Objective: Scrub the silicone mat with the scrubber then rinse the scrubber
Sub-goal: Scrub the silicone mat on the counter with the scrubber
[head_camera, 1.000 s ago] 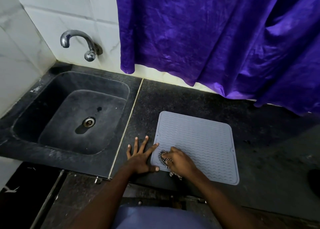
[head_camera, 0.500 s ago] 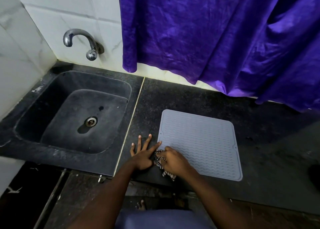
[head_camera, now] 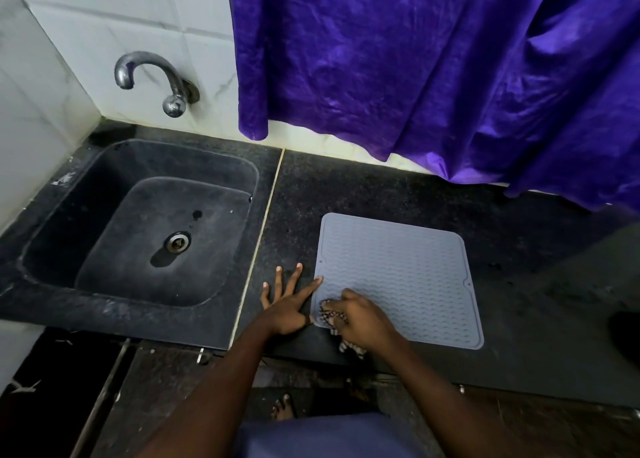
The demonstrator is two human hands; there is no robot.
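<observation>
Head view, the only one. Grey square silicone mat with wavy ribs [head_camera: 398, 277] lies flat on the black speckled stone counter [head_camera: 346, 187], at about 4 o'clock from frame centre, well apart from the sink. Right hand [head_camera: 360, 319] sits on the mat's 7 o'clock corner, fingers curled round a black-and-white patterned mesh scrubber [head_camera: 329, 314] and pressing it down on the ribs; a loose bit of the same scrubber seems to hang out below the wrist by the counter's front edge. Left hand [head_camera: 287, 305] lies flat on the counter at 9 o'clock of the mat, fingers spread wide and holding nothing, with the index fingertip touching the mat's left edge and the thumb by the near corner; it looks to be pinning the mat against sliding. Dark moulded stone sink [head_camera: 69, 215] is at 9 o'clock of frame, metal drain [head_camera: 177, 242] in its floor, curved chrome wall tap [head_camera: 152, 76] at 10 o'clock, no stream visible under it. Purple crumpled curtain [head_camera: 415, 76] hangs from 12 to 3 o'clock. Progress, as a judgement: scrubbing is under way at one corner only; no foam or wet track shows on the mat, so how much is covered I cannot tell. Left to do: the mat's remaining area, then carrying the scrubber to the tap and rinsing it, not yet begun.
</observation>
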